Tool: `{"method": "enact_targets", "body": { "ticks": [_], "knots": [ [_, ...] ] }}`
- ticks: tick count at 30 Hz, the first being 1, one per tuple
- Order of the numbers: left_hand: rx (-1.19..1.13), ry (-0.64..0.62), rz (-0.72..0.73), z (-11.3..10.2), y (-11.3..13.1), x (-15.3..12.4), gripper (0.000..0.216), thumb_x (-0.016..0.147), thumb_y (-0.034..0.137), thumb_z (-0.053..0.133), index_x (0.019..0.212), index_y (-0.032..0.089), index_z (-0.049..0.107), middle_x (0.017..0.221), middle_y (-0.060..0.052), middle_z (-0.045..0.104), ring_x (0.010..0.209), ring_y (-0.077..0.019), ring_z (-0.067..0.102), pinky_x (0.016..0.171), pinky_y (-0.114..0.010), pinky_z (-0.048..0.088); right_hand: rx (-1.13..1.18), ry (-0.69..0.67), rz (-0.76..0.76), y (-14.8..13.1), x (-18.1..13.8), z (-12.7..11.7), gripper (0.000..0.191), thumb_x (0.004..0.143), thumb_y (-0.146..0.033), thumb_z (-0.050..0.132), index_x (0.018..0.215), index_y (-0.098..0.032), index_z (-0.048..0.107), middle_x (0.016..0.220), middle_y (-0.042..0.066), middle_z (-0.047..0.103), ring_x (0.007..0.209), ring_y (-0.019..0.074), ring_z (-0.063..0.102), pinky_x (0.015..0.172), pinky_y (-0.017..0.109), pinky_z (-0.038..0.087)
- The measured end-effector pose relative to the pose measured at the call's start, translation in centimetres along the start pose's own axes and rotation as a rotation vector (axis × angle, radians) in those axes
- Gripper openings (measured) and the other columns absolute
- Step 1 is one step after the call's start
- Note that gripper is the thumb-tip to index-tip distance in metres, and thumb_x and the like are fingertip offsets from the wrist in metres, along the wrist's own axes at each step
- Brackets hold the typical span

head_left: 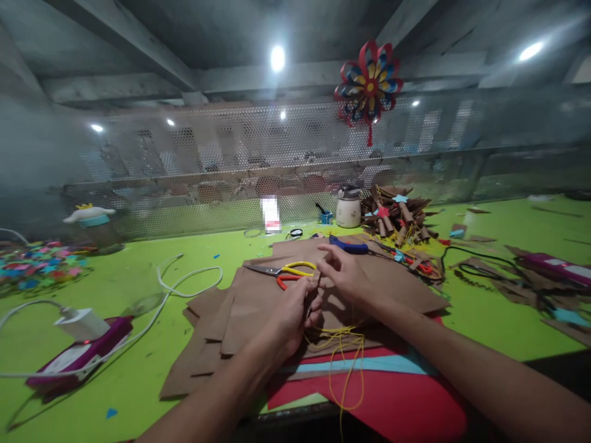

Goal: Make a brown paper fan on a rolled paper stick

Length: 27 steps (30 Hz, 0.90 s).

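My left hand (300,311) is closed around a small piece of brown paper (317,277) that looks rolled, mostly hidden by the fingers. At its top, my right hand (341,271) has thumb and fingers bent close together, seemingly pinching the paper or a thread; the exact contact is hidden. Yellow string (348,344) hangs in loose loops below both hands. Just beyond my left hand lie scissors (272,271) with yellow and orange-red handles. A blue-handled tool (348,245) rests behind my right hand. Beneath everything is a stack of brown paper sheets (249,307).
Red paper (397,400) and a light blue strip (360,365) stick out at the table's front edge. Purple power strips (87,354) with cables lie left and right. Brown paper rolls with stars (397,215) are piled behind, beside a white jar (348,209). A paper flower (369,87) hangs above.
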State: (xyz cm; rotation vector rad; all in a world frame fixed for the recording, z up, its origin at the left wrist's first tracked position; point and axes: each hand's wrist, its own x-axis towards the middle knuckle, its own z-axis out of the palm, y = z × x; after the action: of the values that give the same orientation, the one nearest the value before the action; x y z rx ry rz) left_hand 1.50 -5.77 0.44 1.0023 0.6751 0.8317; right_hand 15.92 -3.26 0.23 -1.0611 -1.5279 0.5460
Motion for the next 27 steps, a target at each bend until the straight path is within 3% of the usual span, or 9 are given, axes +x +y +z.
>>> {"method": "enact_targets", "body": {
  "ticks": [3,6,9,13,20,27],
  "knots": [
    [-0.003,0.038,-0.017,-0.1,0.1,0.0,0.015,0.078,0.030,0.048,0.084,0.017,0.050,0.047,0.009,0.031,0.037,-0.0035,0.020,0.037,-0.016,0.015,0.032,0.173,0.035,0.9,0.9,-1.0,0.031,0.080,-0.033,0.049,0.103,-0.013,0.057,0.072,0.001,0.056,0.063,0.0142,0.056,0.061,0.029,0.048],
    [0.005,0.048,0.009,-0.3,0.1,0.2,0.016,0.078,0.030,0.047,0.086,0.016,0.050,0.048,0.009,0.033,0.037,-0.0036,0.022,0.037,-0.016,0.015,0.070,0.219,0.089,1.4,1.2,-1.7,0.031,0.077,-0.031,0.051,0.101,-0.013,0.057,0.068,0.000,0.054,0.061,0.0140,0.054,0.058,0.029,0.049],
    [0.019,0.032,0.051,-0.5,-0.1,0.4,0.014,0.079,0.030,0.048,0.086,0.017,0.048,0.050,0.008,0.036,0.038,-0.0041,0.027,0.037,-0.016,0.018,0.074,0.134,0.099,1.1,0.6,-1.2,0.037,0.078,-0.037,0.053,0.106,-0.013,0.055,0.063,-0.003,0.049,0.056,0.0126,0.050,0.054,0.027,0.046],
    [0.067,-0.024,0.085,-0.4,-0.4,0.4,0.013,0.080,0.029,0.049,0.087,0.019,0.046,0.057,0.006,0.043,0.044,-0.0056,0.041,0.041,-0.016,0.025,0.071,-0.074,0.088,0.2,-0.7,0.5,0.055,0.075,-0.043,0.060,0.120,-0.013,0.048,0.071,-0.002,0.050,0.063,0.0131,0.051,0.058,0.027,0.045],
    [0.011,-0.130,0.118,-0.2,-0.5,0.2,0.009,0.083,0.026,0.047,0.083,0.018,0.043,0.061,0.006,0.041,0.047,-0.0041,0.039,0.043,-0.015,0.025,0.022,-0.122,-0.002,0.0,-1.0,1.0,0.043,0.080,-0.031,0.054,0.120,-0.014,0.050,0.074,-0.001,0.048,0.069,0.0132,0.048,0.064,0.027,0.042],
    [0.005,-0.030,0.098,-0.7,-0.4,0.5,0.016,0.080,0.027,0.048,0.093,0.017,0.048,0.057,0.006,0.040,0.044,-0.0056,0.038,0.041,-0.016,0.023,0.173,0.112,0.042,1.2,0.4,-0.6,0.040,0.078,-0.033,0.050,0.115,-0.016,0.050,0.080,0.000,0.051,0.069,0.0133,0.053,0.066,0.030,0.048]
  ]
}}
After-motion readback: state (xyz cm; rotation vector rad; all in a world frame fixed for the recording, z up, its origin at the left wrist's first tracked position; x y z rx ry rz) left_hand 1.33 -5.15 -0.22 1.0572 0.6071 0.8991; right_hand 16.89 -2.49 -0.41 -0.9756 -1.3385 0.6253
